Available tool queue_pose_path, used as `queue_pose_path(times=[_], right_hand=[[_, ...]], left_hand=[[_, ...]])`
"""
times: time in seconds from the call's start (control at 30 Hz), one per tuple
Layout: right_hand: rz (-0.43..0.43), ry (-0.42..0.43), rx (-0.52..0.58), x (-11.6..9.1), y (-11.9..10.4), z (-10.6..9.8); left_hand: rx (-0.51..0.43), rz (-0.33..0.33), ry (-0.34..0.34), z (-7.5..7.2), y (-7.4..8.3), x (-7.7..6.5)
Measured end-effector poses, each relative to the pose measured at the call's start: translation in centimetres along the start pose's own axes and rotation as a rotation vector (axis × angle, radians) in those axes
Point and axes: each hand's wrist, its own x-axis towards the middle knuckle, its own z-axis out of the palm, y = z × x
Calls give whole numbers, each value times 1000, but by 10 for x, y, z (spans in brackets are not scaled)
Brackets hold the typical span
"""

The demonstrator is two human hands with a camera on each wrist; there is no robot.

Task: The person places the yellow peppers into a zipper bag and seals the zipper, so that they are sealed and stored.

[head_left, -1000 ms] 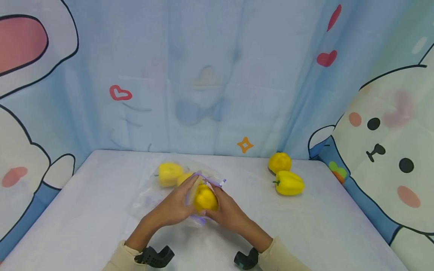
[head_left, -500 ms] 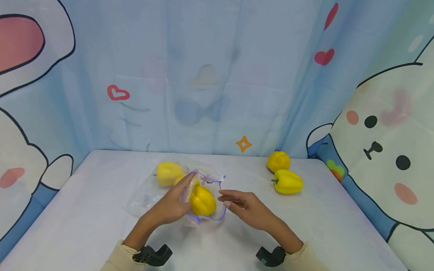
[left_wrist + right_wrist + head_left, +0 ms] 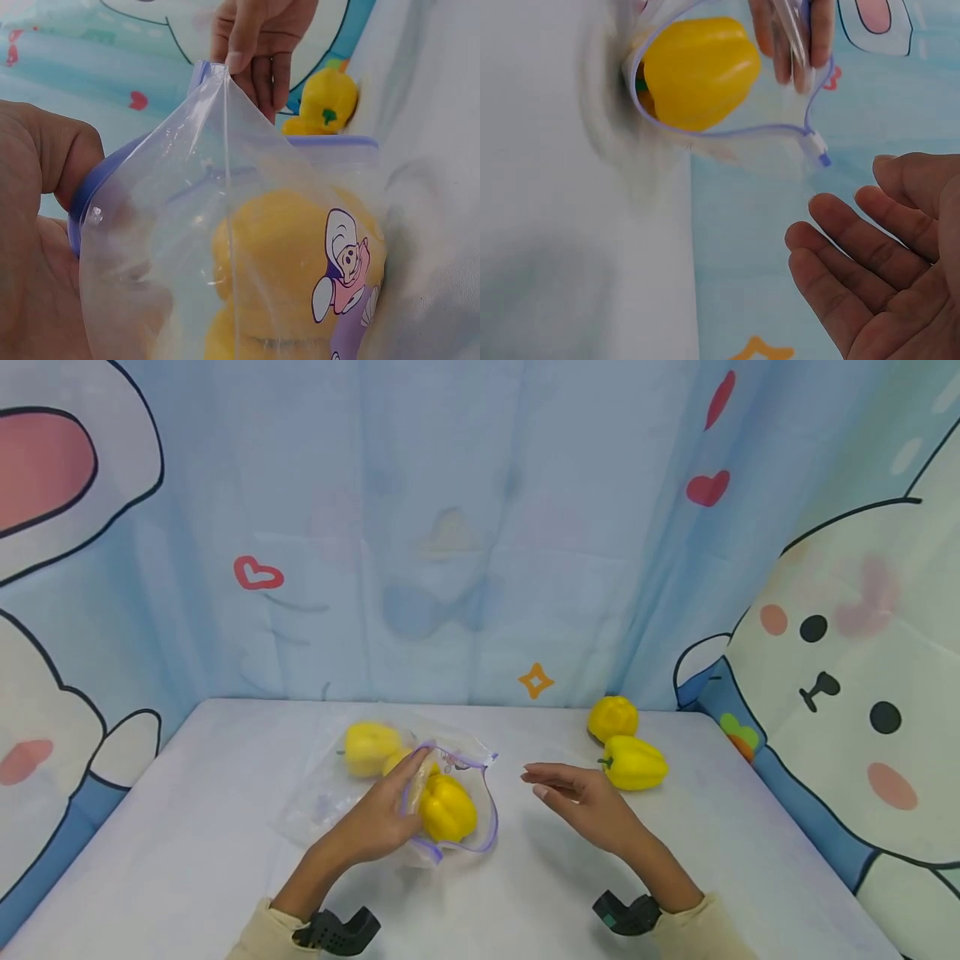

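Observation:
A clear zip bag (image 3: 318, 802) with a purple zip edge lies on the white table, its mouth spread toward the right. One yellow bell pepper (image 3: 447, 808) sits just inside the mouth; two more yellow peppers (image 3: 371, 749) show deeper in, one partly hidden. My left hand (image 3: 375, 818) grips the bag's near-left rim, fingers inside the mouth and thumb toward the front. My right hand (image 3: 592, 810) hovers apart from the bag, holding nothing; the right wrist view shows its fingers (image 3: 855, 247) loosely extended beside the purple slider (image 3: 821, 150).
Two loose yellow peppers, one behind (image 3: 613, 720) and one in front (image 3: 637, 763), lie at the table's back right. A blue cartoon-printed curtain (image 3: 450, 635) hangs behind the table (image 3: 750, 860).
My right hand has let go of the pepper at the bag's mouth and drawn back to the right, toward the loose peppers. My left hand has kept its grip on the bag.

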Motion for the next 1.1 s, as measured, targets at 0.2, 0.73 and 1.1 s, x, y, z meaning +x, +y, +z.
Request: queue_pose_path(times=[0.2,0.73,1.1], right_hand=[[-22,61,-61,-3,17,-12],[69,222,-223,-8,58,-50],[161,324,-259,-15,82,-69]], left_hand=[[-1,-3,2,3,-3,-3],[34,-30,15,2,0,-3],[59,1,19,1,0,0]])
